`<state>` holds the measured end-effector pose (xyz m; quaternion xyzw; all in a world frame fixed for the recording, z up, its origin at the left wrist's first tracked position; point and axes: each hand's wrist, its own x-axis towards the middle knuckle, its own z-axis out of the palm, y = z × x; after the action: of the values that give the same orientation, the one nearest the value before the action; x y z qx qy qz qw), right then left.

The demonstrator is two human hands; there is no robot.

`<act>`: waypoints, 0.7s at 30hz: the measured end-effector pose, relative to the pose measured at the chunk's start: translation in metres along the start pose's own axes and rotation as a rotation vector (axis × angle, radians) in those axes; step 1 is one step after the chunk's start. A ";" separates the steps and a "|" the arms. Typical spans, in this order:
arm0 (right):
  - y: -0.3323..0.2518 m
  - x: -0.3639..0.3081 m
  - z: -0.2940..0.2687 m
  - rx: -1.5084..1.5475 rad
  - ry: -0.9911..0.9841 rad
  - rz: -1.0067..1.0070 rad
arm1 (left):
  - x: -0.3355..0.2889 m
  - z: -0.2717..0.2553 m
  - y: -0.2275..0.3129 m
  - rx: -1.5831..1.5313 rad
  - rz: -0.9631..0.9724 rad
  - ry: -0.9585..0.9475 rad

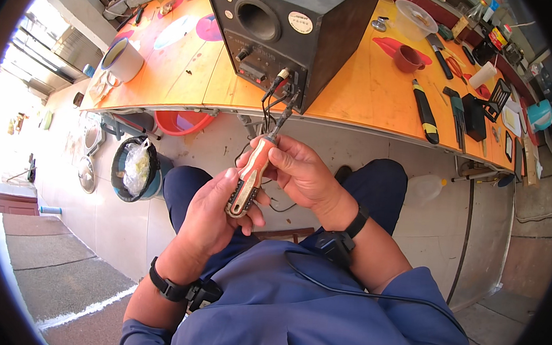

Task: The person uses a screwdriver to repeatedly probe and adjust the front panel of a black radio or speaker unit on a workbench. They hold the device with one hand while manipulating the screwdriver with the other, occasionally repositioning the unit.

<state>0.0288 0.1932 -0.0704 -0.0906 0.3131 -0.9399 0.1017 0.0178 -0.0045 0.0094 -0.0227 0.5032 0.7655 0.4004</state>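
Observation:
In front of my lap I hold a screwdriver (250, 174) with a thick red, cream and black handle, its shaft pointing up and away from me. My left hand (214, 203) is closed round the butt end of the handle. My right hand (301, 171) pinches it near the shaft end between thumb and fingers. Beyond the tip stands a black speaker box (337, 46) with a round port, knobs and sockets. Dark cables (269, 106) hang from its sockets down toward the screwdriver. Whether the tip touches them I cannot tell.
The orange table (381, 103) carries a utility knife (425, 111), a brown cup (409, 58), a kitchen knife (440, 56) and a white pot (123, 60). Below are a red basin (184, 121), a lined bin (119, 175) and a clear plastic bottle (425, 187).

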 end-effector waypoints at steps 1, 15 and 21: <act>0.000 0.000 0.000 -0.012 0.003 -0.006 | -0.001 0.001 -0.002 0.240 0.118 0.060; 0.004 0.002 -0.003 -0.018 0.022 -0.027 | 0.001 -0.001 -0.002 -0.026 -0.004 -0.026; 0.005 0.005 -0.002 -0.066 0.057 -0.019 | -0.003 0.006 -0.009 0.668 0.315 0.172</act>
<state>0.0246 0.1893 -0.0742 -0.0699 0.3460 -0.9321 0.0808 0.0272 0.0000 0.0066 0.1224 0.7542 0.6066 0.2196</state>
